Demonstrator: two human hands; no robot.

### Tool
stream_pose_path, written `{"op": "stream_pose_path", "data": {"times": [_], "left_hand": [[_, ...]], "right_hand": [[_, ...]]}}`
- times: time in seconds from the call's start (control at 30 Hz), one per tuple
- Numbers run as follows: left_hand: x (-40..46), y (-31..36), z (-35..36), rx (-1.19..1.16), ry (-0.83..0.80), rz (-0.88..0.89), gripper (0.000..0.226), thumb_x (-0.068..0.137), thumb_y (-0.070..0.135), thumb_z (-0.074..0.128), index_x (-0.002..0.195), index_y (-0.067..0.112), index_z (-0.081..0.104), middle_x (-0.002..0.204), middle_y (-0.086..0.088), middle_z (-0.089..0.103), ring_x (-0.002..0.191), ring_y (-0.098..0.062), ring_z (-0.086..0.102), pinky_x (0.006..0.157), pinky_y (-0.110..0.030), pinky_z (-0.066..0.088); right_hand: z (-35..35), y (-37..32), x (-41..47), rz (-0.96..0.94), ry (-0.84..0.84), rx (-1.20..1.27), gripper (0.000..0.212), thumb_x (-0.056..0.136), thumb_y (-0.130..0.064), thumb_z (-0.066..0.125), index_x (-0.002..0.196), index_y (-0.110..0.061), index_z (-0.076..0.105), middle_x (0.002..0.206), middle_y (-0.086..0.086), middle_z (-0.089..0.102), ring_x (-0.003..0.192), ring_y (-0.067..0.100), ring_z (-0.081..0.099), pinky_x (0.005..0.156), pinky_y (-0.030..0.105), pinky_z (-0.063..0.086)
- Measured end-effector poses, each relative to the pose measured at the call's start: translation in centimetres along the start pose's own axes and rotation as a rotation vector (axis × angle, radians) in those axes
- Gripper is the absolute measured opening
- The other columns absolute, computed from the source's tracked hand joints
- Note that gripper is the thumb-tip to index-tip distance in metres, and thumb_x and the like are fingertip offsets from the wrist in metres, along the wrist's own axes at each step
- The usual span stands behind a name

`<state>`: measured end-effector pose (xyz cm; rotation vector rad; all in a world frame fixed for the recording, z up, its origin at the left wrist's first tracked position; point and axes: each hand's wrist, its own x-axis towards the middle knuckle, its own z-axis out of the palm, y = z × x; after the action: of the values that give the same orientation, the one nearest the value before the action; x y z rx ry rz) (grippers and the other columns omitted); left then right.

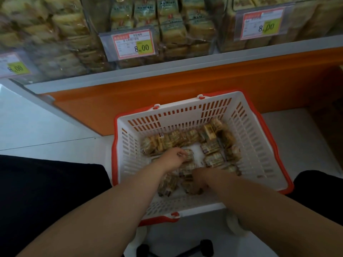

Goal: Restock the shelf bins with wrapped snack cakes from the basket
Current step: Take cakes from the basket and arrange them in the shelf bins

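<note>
My left hand (174, 156) pinches one gold-striped wrapped snack cake (188, 154) in the white slotted plastic basket (259, 145), right hand (199, 179) grip unclear; loose hold risks dropping it.

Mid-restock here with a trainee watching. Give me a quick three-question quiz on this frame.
1. True or false: both hands are inside the basket.
2. What price shows on the middle price tag?
3. The left hand is: A) pinching a wrapped snack cake, B) gripping the basket handle, C) touching the shelf bins.

Key: 1 true. 2 8.00. 3 A. The right hand is down among the cakes; its grip is unclear.
</note>
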<state>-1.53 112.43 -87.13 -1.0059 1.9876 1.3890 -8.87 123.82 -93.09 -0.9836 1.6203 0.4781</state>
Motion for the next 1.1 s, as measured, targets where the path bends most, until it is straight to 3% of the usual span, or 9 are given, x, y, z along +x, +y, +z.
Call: {"op": "stream_pose_path", "data": {"times": [0.07, 0.17, 0.3, 0.43, 0.57, 0.67, 0.77, 0.87, 1.1], "left_hand": [[-0.1, -0.2, -0.2, -0.04, 0.023, -0.013, 0.028, 0.104, 0.019, 0.046, 0.128, 0.013, 0.059, 0.138, -0.008, 0.054, 0.116, -0.024, 0.058, 0.1, -0.038, 0.049], [-0.8, -0.4, -0.9, -0.03, 0.088, -0.017, 0.031, 0.105, 0.019, 0.043, 0.13, 0.013, 0.059, 0.135, -0.008, 0.055, 0.12, -0.026, 0.055, 0.09, -0.031, 0.046], [-2.1, -0.3, -2.2, -0.235, 0.173, -0.109, 0.025, 0.106, 0.03, 0.039, 0.103, 0.02, 0.061, 0.102, -0.005, 0.058, 0.086, -0.019, 0.056, 0.08, -0.03, 0.045], [-4.1, 1.0, -4.2, -0.773, 0.021, -0.204, 0.026, 0.102, 0.034, 0.052, 0.118, 0.015, 0.061, 0.112, -0.01, 0.068, 0.102, -0.025, 0.064, 0.087, -0.039, 0.055], [-7.0, 4.2, -6.8, -0.997, 0.003, 0.007, 0.023, 0.102, 0.011, 0.049, 0.123, 0.013, 0.057, 0.105, -0.011, 0.066, 0.094, -0.026, 0.063, 0.081, -0.045, 0.058], [-9.6, 6.5, -8.4, -0.919, -0.001, 0.103, 0.027, 0.101, 0.003, 0.049, 0.126, 0.009, 0.055, 0.1, -0.01, 0.066, 0.086, -0.021, 0.064, 0.058, -0.035, 0.061], [-11.6, 8.0, -10.1, -0.81, 0.032, 0.148, 0.032, 0.098, -0.001, 0.051, 0.129, 0.002, 0.057, 0.112, -0.018, 0.067, 0.094, -0.025, 0.066, 0.071, -0.039, 0.06], [-13.8, 9.4, -11.8, -0.715, 0.042, 0.208, 0.032, 0.097, -0.004, 0.049, 0.127, 0.002, 0.057, 0.111, -0.018, 0.067, 0.1, -0.027, 0.064, 0.088, -0.043, 0.054], [-18.8, 13.1, -15.7, -0.211, 0.048, 0.339, 0.028, 0.101, 0.008, 0.051, 0.128, 0.012, 0.058, 0.101, -0.007, 0.068, 0.082, -0.016, 0.065, 0.065, -0.028, 0.055]], "right_hand": [[-0.2, -0.2, -0.6, -0.019, 0.025, -0.043, 0.034, 0.093, -0.026, 0.061, 0.12, -0.004, 0.058, 0.095, 0.009, 0.057, 0.084, 0.023, 0.054, 0.076, 0.034, 0.047], [-1.9, 0.2, -2.2, -0.099, 0.161, -0.029, 0.052, 0.092, -0.029, 0.064, 0.137, -0.01, 0.049, 0.127, 0.014, 0.052, 0.108, 0.03, 0.056, 0.084, 0.032, 0.046], [-5.2, 0.4, -5.1, -0.276, 0.538, 0.197, 0.036, 0.091, -0.01, 0.058, 0.123, -0.025, 0.052, 0.127, 0.006, 0.047, 0.112, 0.028, 0.054, 0.097, 0.037, 0.046], [-7.4, -0.7, -9.7, -0.435, 0.941, 0.193, 0.034, 0.085, -0.003, 0.057, 0.103, -0.026, 0.04, 0.115, -0.001, 0.042, 0.089, 0.02, 0.053, 0.078, 0.036, 0.049], [-9.4, -0.6, -13.4, -0.431, 1.056, 0.06, 0.047, 0.087, -0.007, 0.063, 0.125, -0.017, 0.038, 0.134, 0.0, 0.035, 0.091, 0.013, 0.049, 0.072, 0.026, 0.042], [-11.1, -0.8, -16.4, -0.474, 1.098, 0.091, 0.045, 0.087, -0.011, 0.067, 0.123, -0.016, 0.041, 0.134, 0.003, 0.039, 0.1, 0.017, 0.054, 0.074, 0.024, 0.04], [-12.2, -1.5, -19.7, -0.473, 1.063, 0.179, 0.048, 0.086, -0.009, 0.07, 0.123, -0.02, 0.042, 0.126, -0.002, 0.04, 0.11, 0.016, 0.052, 0.084, 0.027, 0.046], [-12.7, -2.5, -23.2, -0.473, 1.009, 0.216, 0.053, 0.082, -0.017, 0.076, 0.12, -0.026, 0.04, 0.121, -0.007, 0.037, 0.109, 0.009, 0.048, 0.078, 0.012, 0.041], [-14.0, -4.2, -30.0, -0.343, 1.006, 0.005, 0.054, 0.077, -0.036, 0.081, 0.112, -0.028, 0.04, 0.125, -0.006, 0.032, 0.106, 0.011, 0.045, 0.086, 0.024, 0.043]]}}
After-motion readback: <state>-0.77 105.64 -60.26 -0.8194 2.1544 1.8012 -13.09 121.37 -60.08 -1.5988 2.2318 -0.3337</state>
